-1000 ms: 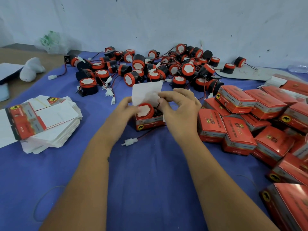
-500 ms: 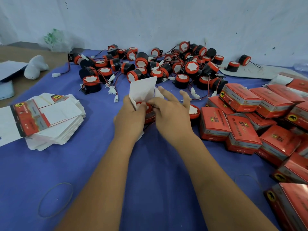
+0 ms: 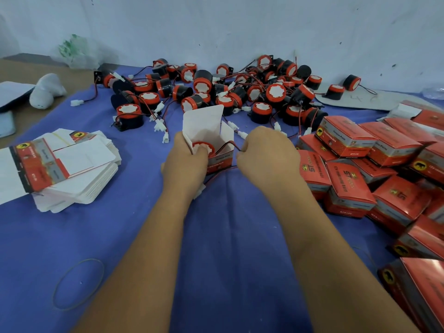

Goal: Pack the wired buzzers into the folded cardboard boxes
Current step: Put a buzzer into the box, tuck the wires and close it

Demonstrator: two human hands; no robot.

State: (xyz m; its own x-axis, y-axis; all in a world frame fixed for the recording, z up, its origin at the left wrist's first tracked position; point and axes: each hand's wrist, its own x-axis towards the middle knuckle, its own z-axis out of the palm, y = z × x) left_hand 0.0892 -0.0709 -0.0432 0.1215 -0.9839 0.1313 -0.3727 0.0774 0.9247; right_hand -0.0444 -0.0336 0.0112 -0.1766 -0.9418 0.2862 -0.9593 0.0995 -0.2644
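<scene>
Head view: left hand (image 3: 186, 162) grips the open box (image 3: 217, 155) holding a buzzer (image 3: 204, 148), right fingers (image 3: 245, 150) pinch its wire (image 3: 228, 145), probably tucking it inside next.

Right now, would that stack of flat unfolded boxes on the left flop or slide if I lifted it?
The stack of flat cartons is probably light and bendy: thin card. Its fanned, uneven edges suggest sheets would slip apart unless gripped together.
</scene>
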